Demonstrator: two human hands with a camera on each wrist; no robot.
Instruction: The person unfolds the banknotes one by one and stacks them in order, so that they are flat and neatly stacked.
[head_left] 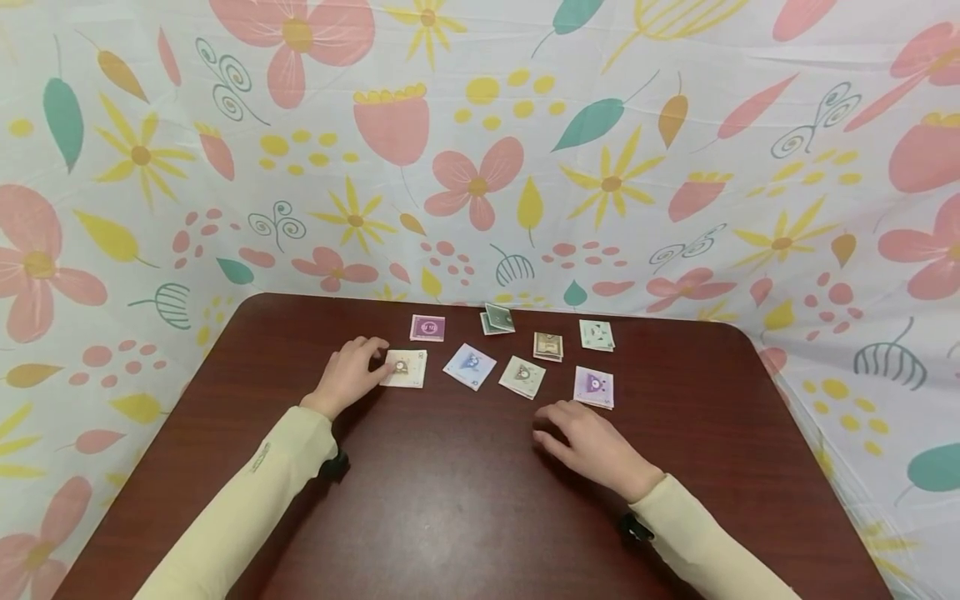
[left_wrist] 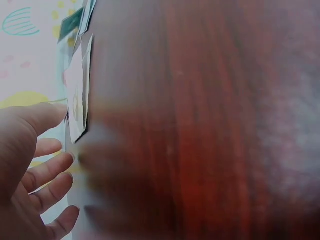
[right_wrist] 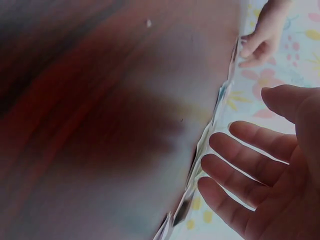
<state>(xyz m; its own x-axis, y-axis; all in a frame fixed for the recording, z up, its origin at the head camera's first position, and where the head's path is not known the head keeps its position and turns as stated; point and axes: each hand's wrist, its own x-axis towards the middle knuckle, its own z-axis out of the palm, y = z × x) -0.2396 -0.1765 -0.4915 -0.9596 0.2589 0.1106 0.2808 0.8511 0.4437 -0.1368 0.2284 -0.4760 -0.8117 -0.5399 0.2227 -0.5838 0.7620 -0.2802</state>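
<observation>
My left hand is at the left edge of a cream folded card with a small figure on it. Its thumb touches or nearly touches the card; in the left wrist view the other fingers spread loosely below that card. A lavender card lies just beyond my right hand, which is low over the table with nothing in it. Relaxed, parted fingers show in the right wrist view. Between the hands are a blue card and a pale green card.
Behind these lie a purple card, a dark green folded card standing partly up, a brown card and a mint card. The dark wooden table ends against a flower-patterned cloth.
</observation>
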